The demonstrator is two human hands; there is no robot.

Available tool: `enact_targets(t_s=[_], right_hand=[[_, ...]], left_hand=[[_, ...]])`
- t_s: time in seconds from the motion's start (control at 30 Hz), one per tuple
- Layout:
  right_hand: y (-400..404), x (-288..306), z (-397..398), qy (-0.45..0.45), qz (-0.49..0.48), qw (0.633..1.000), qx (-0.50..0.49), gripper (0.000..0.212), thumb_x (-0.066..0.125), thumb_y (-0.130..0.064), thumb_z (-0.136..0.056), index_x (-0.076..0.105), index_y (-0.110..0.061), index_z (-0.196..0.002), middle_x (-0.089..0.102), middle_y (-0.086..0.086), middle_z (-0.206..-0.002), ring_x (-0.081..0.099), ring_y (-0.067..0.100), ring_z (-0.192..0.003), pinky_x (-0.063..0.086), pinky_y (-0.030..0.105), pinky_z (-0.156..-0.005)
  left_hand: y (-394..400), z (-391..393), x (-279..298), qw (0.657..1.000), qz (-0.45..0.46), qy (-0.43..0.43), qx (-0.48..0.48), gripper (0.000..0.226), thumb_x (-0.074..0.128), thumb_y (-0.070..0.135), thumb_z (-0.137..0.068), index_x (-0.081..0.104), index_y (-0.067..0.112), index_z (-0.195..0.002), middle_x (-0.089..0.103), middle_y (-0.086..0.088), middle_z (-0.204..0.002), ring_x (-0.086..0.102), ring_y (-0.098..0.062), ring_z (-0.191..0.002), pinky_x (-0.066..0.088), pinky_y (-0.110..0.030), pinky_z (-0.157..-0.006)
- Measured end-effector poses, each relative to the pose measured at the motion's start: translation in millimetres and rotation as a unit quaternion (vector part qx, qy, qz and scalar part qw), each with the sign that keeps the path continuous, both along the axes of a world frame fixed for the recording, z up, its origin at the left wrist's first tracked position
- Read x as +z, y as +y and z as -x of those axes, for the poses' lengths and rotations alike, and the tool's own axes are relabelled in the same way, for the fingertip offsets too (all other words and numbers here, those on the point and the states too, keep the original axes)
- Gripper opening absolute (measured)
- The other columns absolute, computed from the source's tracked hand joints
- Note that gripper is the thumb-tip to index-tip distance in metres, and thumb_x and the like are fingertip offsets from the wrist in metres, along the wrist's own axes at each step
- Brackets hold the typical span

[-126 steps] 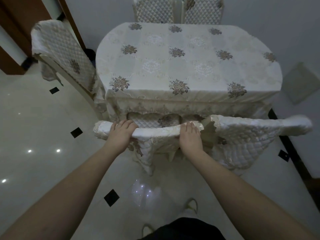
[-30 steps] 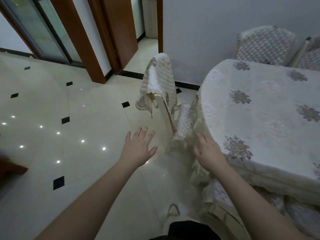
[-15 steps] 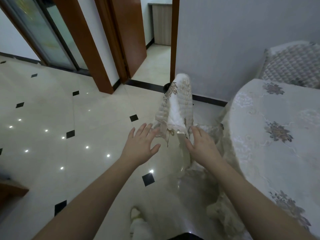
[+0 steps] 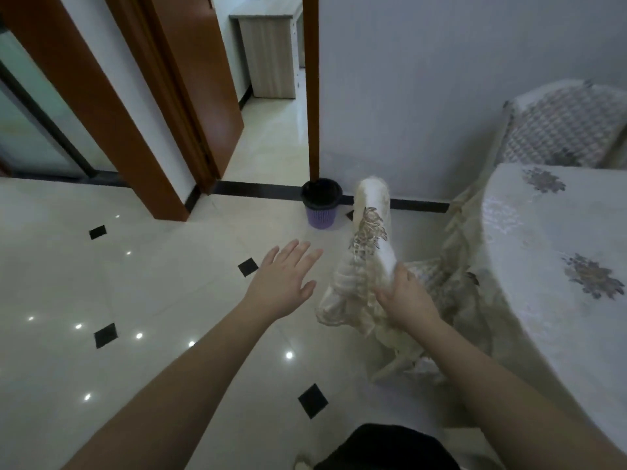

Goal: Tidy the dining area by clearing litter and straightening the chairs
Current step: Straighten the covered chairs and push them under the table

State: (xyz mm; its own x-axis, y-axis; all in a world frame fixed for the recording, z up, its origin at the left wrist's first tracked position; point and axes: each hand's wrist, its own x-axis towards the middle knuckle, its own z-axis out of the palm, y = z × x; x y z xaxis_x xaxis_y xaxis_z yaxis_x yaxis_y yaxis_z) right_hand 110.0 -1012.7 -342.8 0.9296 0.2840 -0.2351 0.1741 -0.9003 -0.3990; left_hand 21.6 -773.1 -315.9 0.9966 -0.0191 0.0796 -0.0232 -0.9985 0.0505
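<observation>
A dining chair (image 4: 371, 232) with a cream quilted cover stands at the left end of the table (image 4: 556, 252), seen edge-on from behind its backrest. My right hand (image 4: 403, 296) grips the near end of the backrest top, fingers wrapped round the fabric. My left hand (image 4: 283, 279) hovers flat with spread fingers just left of the chair, touching nothing. The table carries a pale cloth with floral motifs.
A purple waste bin (image 4: 321, 203) with a black liner stands by the wall behind the chair. Another covered chair (image 4: 563, 127) stands at the table's far side. An open doorway with brown frames (image 4: 190, 106) lies ahead left. The glossy tiled floor (image 4: 135, 300) spreads to the left.
I have left the chair at the table's long side and turned to the end chair. My right hand has closed on its backrest; my left hand stays open beside it.
</observation>
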Motion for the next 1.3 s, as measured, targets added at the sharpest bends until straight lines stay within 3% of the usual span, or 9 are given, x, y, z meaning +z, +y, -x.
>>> enact_targets(t_s=[0.1,0.2,0.3,0.4,0.57,0.73,0.87,1.13,1.3], right_hand=[[5,-11,-5,-0.007,0.000,0.998,-0.055,0.068,0.047,-0.040,-0.092,0.022,-0.005,-0.144,0.051,0.020,-0.130,0.055,0.036,-0.111,0.046,0.039,-0.082],[10,-15,-8,-0.027,0.034,0.996,-0.075,0.067,0.047,-0.040,-0.092,0.021,-0.010,-0.146,0.061,0.012,-0.113,0.062,0.030,-0.091,0.041,0.033,-0.062],[10,-19,-18,-0.021,0.058,0.994,-0.087,0.067,0.049,-0.046,-0.089,0.026,-0.017,-0.144,0.065,0.005,-0.102,0.064,0.024,-0.082,0.042,0.031,-0.058],[11,-14,-34,0.031,0.091,0.992,-0.088,0.049,0.051,-0.055,-0.086,0.046,-0.020,-0.119,0.065,0.001,-0.093,0.065,0.021,-0.077,0.045,0.029,-0.055],[16,-4,-55,0.090,0.106,0.988,-0.061,0.046,0.055,-0.055,-0.084,0.052,-0.015,-0.109,0.064,0.006,-0.106,0.064,0.027,-0.094,0.047,0.032,-0.072],[17,-3,-55,0.115,0.113,0.985,-0.067,0.037,0.053,-0.040,-0.086,0.050,-0.015,-0.113,0.062,0.007,-0.110,0.061,0.027,-0.098,0.045,0.032,-0.074],[22,-4,-56,0.136,0.117,0.977,-0.114,0.032,0.053,-0.032,-0.084,0.051,-0.016,-0.111,0.061,0.007,-0.111,0.059,0.027,-0.102,0.047,0.034,-0.081],[47,-11,-56,0.183,0.123,0.926,-0.307,0.043,0.054,-0.025,-0.083,0.051,-0.032,-0.126,0.062,-0.006,-0.118,0.060,0.017,-0.104,0.045,0.029,-0.074],[70,-7,-51,0.147,0.104,0.880,-0.440,0.048,0.054,-0.019,-0.079,0.057,-0.038,-0.123,0.067,-0.007,-0.112,0.062,0.017,-0.098,0.047,0.029,-0.077]], left_hand=[[3,-52,-8,0.999,0.011,-0.002,-0.052,0.060,0.045,0.039,-0.094,0.024,0.027,-0.150,0.030,-0.002,-0.155,0.022,-0.022,-0.143,0.016,-0.042,-0.115],[-1,-113,-12,0.995,0.015,-0.006,-0.100,0.063,0.046,0.021,-0.092,0.023,0.025,-0.150,0.030,-0.003,-0.155,0.024,-0.022,-0.142,0.018,-0.041,-0.113],[-4,-173,-17,0.992,0.016,-0.015,-0.127,0.073,0.045,0.006,-0.087,0.016,0.027,-0.151,0.025,-0.002,-0.157,0.021,-0.021,-0.144,0.017,-0.040,-0.115],[-6,-225,-22,0.985,0.009,0.010,-0.170,0.079,0.047,0.004,-0.086,0.011,0.029,-0.152,0.021,-0.002,-0.158,0.017,-0.023,-0.145,0.019,-0.042,-0.116],[-8,-304,-35,0.949,-0.080,0.093,-0.291,0.077,0.061,0.028,-0.087,0.018,0.034,-0.150,0.017,-0.001,-0.160,0.010,-0.022,-0.147,0.011,-0.045,-0.117],[-9,-356,-47,0.884,-0.090,0.136,-0.439,0.072,0.074,0.050,-0.071,0.045,0.035,-0.135,0.038,0.001,-0.150,0.027,-0.022,-0.142,0.017,-0.047,-0.113],[-10,-391,-52,0.825,-0.056,0.140,-0.545,0.066,0.082,0.050,-0.058,0.061,0.031,-0.118,0.060,0.001,-0.125,0.053,-0.021,-0.120,0.033,-0.047,-0.104],[-9,-425,-67,0.719,0.034,0.108,-0.686,0.051,0.084,0.037,-0.056,0.065,0.029,-0.103,0.069,0.008,-0.098,0.064,-0.016,-0.089,0.046,-0.038,-0.088],[-8,-431,-67,0.707,0.023,0.134,-0.694,0.049,0.080,0.033,-0.066,0.062,0.030,-0.111,0.068,0.007,-0.101,0.062,-0.019,-0.094,0.043,-0.037,-0.086]])
